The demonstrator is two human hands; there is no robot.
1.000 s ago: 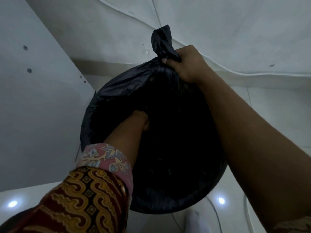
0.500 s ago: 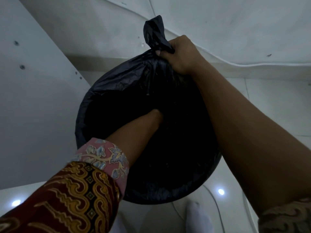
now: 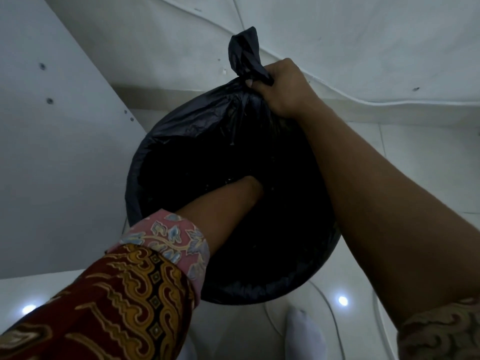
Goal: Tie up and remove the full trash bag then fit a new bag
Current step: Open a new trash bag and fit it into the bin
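**Bag half gathered, nothing tied yet**

The right hand [image 3: 281, 87] is closed in a fist around a bunched part of the black trash bag [image 3: 207, 120]. It pinches the far edge of the mouth into a neck, and a tuft of plastic [image 3: 244, 50] sticks up above the knuckles. The left hand [image 3: 250, 185] reaches down inside the bag. Only its wrist end shows before it sinks into the dark, so I cannot tell whether it is spread or holding anything. Its patterned sleeve [image 3: 135, 294] is pushed back at the cuff.

As I judge it, the tying-up is only begun. One side of the mouth is drawn together, but the near and left sides lie spread over a round rim [image 3: 246, 289]. The bin beneath is covered by the plastic. No knot shows, the bag sits in place rather than lifted out, and no fresh bag is in sight. What remains is to gather the rest of the mouth, knot it, lift the bag out and fit a new liner.

The inside of the bag is nearly black. A few faint glints show near the left wrist, but what fills it, and how high, cannot be made out.

The bag stands on a pale tiled floor [image 3: 415, 157], just beside a white panel [image 3: 52, 152] on the left, with a white-socked foot [image 3: 306, 331] close in front.
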